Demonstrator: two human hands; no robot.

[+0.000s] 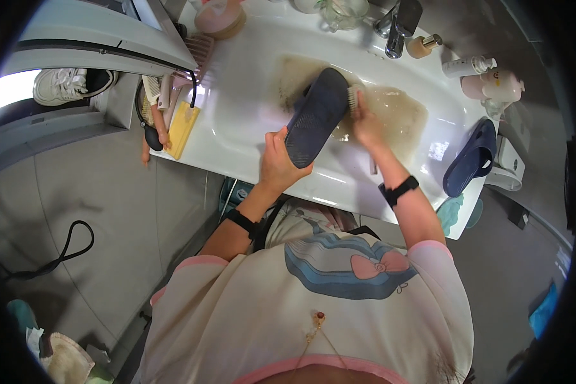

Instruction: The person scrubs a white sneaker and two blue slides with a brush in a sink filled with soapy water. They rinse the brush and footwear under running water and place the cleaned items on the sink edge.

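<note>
A dark blue slide slipper (321, 112) is held over the white sink (237, 109), tilted, with its ribbed sole turned up toward me. My left hand (279, 157) grips it at the near end, thumb over the sole. In my right hand (368, 125) is a scrubbing brush (352, 99), its pale bristles against the slipper's right edge. Most of the brush is hidden by my fingers; part of its handle shows below my palm. Brownish, murky water (397, 115) lies in the basin under both hands. A second dark blue slipper (470, 160) leans on the sink's right rim.
At the back stand a chrome faucet (398, 38), a small foundation bottle (422, 46) and a glass jar (344, 13). A pink bottle (493, 86) is at the right. Left of the basin are a pink comb (200, 51), a yellow box (183, 131) and an open cabinet door (109, 38).
</note>
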